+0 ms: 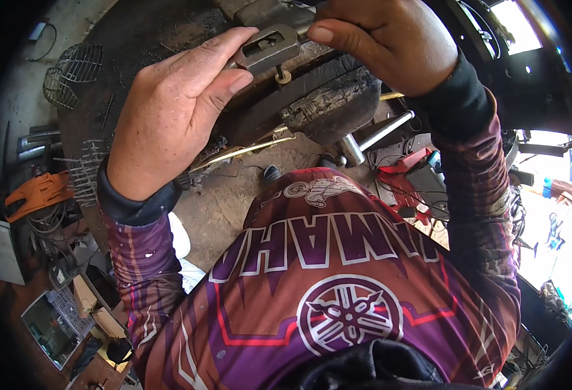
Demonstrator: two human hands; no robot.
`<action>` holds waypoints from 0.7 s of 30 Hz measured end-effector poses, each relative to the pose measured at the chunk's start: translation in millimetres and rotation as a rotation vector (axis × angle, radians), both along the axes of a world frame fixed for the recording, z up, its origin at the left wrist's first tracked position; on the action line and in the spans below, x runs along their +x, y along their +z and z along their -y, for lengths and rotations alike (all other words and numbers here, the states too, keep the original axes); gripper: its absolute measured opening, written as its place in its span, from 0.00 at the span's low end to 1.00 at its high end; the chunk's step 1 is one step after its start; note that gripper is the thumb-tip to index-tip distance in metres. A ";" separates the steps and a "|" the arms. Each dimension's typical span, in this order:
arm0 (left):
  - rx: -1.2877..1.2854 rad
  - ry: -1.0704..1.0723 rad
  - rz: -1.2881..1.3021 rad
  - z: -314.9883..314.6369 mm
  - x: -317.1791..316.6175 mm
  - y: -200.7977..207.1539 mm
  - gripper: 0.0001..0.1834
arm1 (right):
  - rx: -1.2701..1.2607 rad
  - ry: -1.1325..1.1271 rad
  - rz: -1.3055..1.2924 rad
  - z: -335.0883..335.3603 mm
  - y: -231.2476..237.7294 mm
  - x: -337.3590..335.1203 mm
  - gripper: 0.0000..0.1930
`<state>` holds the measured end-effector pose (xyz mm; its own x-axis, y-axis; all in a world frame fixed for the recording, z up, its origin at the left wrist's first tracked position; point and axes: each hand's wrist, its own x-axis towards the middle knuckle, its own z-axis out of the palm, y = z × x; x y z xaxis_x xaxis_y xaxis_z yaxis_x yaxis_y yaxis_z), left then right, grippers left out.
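Note:
A grey metal tap wrench (269, 47) with a rectangular window in its body lies level at the top of the view. My left hand (172, 110) is closed about its left end, thumb below and fingers above. At the other end my right hand (390, 42) curls over the handle, its thumb pointing left along it; its fingertips are partly cut off by the upper edge. Just under the wrench body shows a small brass-coloured ring (282, 77). Beneath stands a dark, worn bench vise (331, 104) with a bright steel T-bar (383, 132).
The dark workbench (104, 39) carries a wire basket (71, 73) at its left edge. Thin yellowish rods (240, 153) stick out below the vise. Orange gloves (38, 194) and cables hang at left. A red tool (406, 166) with cables lies on the right.

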<state>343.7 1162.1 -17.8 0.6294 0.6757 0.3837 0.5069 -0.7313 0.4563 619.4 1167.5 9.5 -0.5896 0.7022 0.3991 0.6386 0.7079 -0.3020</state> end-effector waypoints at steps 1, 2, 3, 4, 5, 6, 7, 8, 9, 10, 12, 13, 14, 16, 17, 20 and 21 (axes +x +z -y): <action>0.034 -0.035 0.007 -4.0 -1.7 -1.4 0.24 | 0.006 -0.018 0.012 4.0 3.0 -1.4 0.15; 0.036 -0.035 0.009 -8.1 -2.3 -1.2 0.24 | -0.022 -0.022 -0.052 7.2 2.5 0.3 0.15; 0.023 -0.080 -0.003 -12.4 -2.9 0.2 0.24 | -0.035 -0.022 -0.084 9.5 2.6 -0.9 0.15; 0.009 -0.124 -0.014 -15.7 -3.9 0.7 0.24 | -0.048 -0.023 -0.116 13.4 2.5 -0.8 0.15; 0.012 -0.126 -0.015 -20.0 -5.1 -0.2 0.24 | -0.044 -0.076 -0.051 16.1 2.5 -2.1 0.15; 0.025 -0.152 -0.024 -23.8 -6.4 -0.9 0.24 | -0.040 -0.130 0.013 17.6 2.6 -3.0 0.16; 0.039 -0.177 -0.033 -25.6 -7.4 -1.1 0.24 | -0.037 -0.132 0.013 17.8 3.8 -3.4 0.16; 0.038 -0.178 -0.034 -24.6 -8.2 -0.4 0.24 | -0.081 -0.133 -0.003 17.7 5.7 -3.5 0.16; 0.002 -0.145 -0.044 -22.6 -9.2 1.1 0.24 | -0.125 -0.134 -0.020 17.6 6.5 -3.6 0.17; -0.034 -0.111 -0.053 -20.0 -10.4 2.4 0.24 | -0.127 -0.134 -0.021 15.5 5.2 -1.2 0.17; 0.043 -0.064 -0.057 -9.8 -2.5 2.1 0.24 | -0.226 -0.127 -0.041 9.1 -1.6 7.3 0.18; 0.122 -0.011 -0.061 -6.7 0.3 1.4 0.24 | -0.248 -0.120 -0.048 7.6 -5.0 10.4 0.18; 0.119 -0.011 -0.060 -4.8 -0.1 1.5 0.24 | -0.271 -0.106 -0.055 5.9 -7.2 12.6 0.18; 0.049 0.031 -0.079 -2.5 -0.9 1.1 0.23 | -0.198 -0.096 -0.083 10.7 -8.3 10.6 0.18; 0.048 0.031 -0.080 -3.9 -2.3 1.8 0.23 | -0.200 -0.096 -0.084 12.4 -4.9 10.5 0.18; -0.016 -0.044 -0.073 -17.1 -7.8 0.8 0.22 | -0.429 -0.186 0.028 17.3 -2.9 12.9 0.12; -0.026 -0.103 -0.033 -24.9 -8.1 -4.1 0.22 | -0.289 -0.159 -0.047 22.0 -18.0 14.7 0.15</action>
